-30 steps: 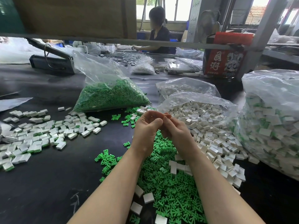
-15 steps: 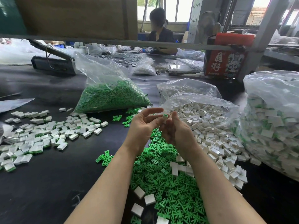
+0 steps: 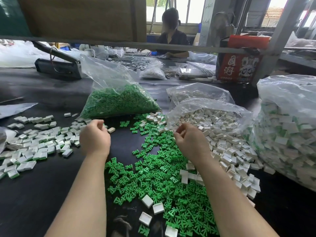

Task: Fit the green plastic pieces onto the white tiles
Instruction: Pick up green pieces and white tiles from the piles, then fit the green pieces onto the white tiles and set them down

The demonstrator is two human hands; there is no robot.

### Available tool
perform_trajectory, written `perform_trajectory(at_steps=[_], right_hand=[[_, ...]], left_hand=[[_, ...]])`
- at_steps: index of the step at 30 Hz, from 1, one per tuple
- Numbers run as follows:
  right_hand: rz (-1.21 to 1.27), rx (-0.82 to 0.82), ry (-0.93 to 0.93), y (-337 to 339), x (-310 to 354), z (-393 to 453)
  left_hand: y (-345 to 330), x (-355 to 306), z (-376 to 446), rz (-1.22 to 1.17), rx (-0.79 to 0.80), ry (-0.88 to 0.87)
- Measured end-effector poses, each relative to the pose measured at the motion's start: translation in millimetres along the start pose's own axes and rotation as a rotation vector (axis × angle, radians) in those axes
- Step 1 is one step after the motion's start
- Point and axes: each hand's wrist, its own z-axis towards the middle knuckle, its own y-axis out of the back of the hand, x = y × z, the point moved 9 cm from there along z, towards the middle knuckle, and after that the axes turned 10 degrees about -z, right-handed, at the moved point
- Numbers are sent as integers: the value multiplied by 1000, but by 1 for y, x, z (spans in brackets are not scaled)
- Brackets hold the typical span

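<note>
The left hand (image 3: pixel 94 138) hovers left of the green pieces (image 3: pixel 153 177), fingers curled, contents hidden. The right hand (image 3: pixel 189 142), loosely curled and apparently empty, hangs over their far edge beside the white tiles (image 3: pixel 222 134).

Dark worktop (image 3: pixel 42 194) carrying loose parts and bags

A heap of green pieces (image 3: pixel 153 177) is lying in the middle, with white tiles (image 3: pixel 227 151) spilling beside it from an open clear bag (image 3: pixel 210 106). Finished tiles (image 3: pixel 37 144) are spreading across the left side. A bag of green pieces (image 3: pixel 118 100) is sitting behind the heap, and a large bag of finished tiles (image 3: pixel 289 127) is resting at the right edge.
</note>
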Motion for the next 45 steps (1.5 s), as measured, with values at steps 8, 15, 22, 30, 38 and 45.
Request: perform_trajectory(at_steps=[8,15,22,30,38,45], right_hand=[[-530,-6,-168,13,-18,-4],[-747,202,-333,3,-42,-12],[-706,95,-304,10,-42,-8],[-395,-74,-101,9,-25,1],[-376,133,6,-23,-16,-3],[-373,51,39,-16,-11,-2]], left_hand=[[-18,3,-5,219,188,86],[-39,-45,-19,124,310,-90],[-99,-72,-75,66,705,-126],[-121,-67,-93,39,869,-117],[-119,-79,-95,-53,831,-177],[-115,-84,-89,-161,747,-178]])
